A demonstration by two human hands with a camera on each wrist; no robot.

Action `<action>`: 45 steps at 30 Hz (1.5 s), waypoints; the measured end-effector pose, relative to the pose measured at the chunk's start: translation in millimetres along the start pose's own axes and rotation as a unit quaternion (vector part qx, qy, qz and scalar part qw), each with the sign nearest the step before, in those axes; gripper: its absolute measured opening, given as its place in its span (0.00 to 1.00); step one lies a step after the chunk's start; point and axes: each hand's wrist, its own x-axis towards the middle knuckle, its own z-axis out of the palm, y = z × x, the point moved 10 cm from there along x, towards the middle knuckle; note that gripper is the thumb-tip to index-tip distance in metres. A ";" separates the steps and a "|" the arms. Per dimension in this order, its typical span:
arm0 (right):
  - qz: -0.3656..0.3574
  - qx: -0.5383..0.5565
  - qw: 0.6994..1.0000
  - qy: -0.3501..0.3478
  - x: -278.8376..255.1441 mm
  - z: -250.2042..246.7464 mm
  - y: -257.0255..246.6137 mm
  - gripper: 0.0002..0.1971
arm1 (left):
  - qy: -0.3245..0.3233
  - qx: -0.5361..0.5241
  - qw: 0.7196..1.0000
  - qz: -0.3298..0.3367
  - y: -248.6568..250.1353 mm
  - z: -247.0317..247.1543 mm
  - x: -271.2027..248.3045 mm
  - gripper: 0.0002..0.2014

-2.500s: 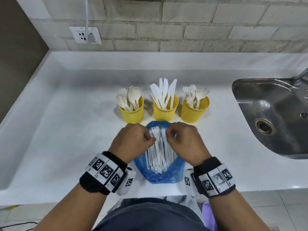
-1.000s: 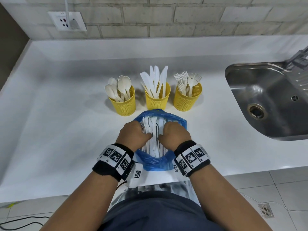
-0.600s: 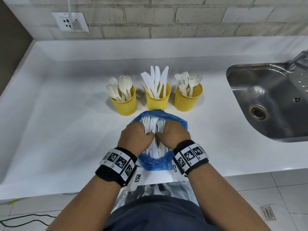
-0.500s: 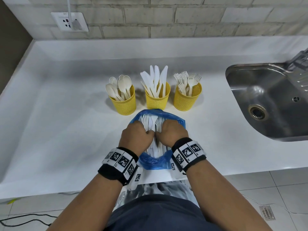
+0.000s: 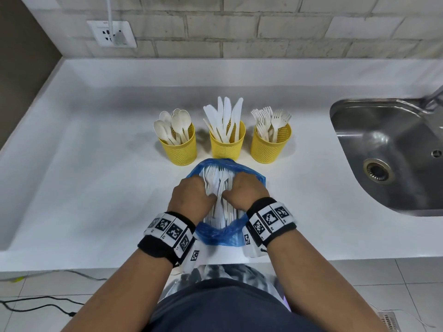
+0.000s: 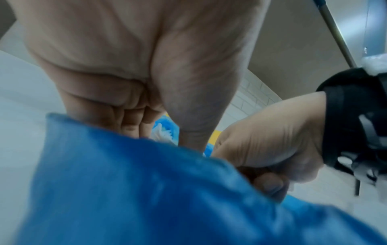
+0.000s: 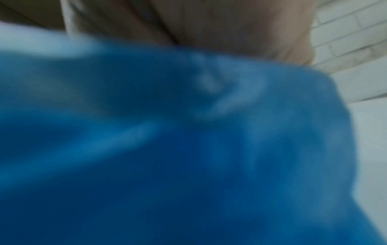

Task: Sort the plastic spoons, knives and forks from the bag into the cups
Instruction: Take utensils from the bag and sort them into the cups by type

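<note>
Bag on white counter by brick wall, L hand & R hand both gripping cutlery inside

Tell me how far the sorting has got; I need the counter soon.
Partly done. Done: the left cup holds spoons, the middle cup knives, the right cup forks. In hand: the left hand and right hand both grip the cutlery bundle inside the blue bag. Left: that bundle, with fork tines showing, has yet to go into the cups.
</note>
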 end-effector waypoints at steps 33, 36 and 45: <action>0.017 0.389 0.916 -0.100 -9.6 16.6 20.6 0.07 | -0.094 -0.301 0.945 -0.083 2.4 28.1 -28.1 0.12; 0.021 0.410 0.905 -0.114 -12.7 17.1 18.5 0.10 | -0.111 -0.316 0.939 -0.076 8.4 30.0 -33.8 0.17; -0.034 0.257 0.962 -0.081 -19.5 5.3 3.3 0.12 | -0.078 -0.224 0.967 -0.087 5.0 38.6 -32.0 0.31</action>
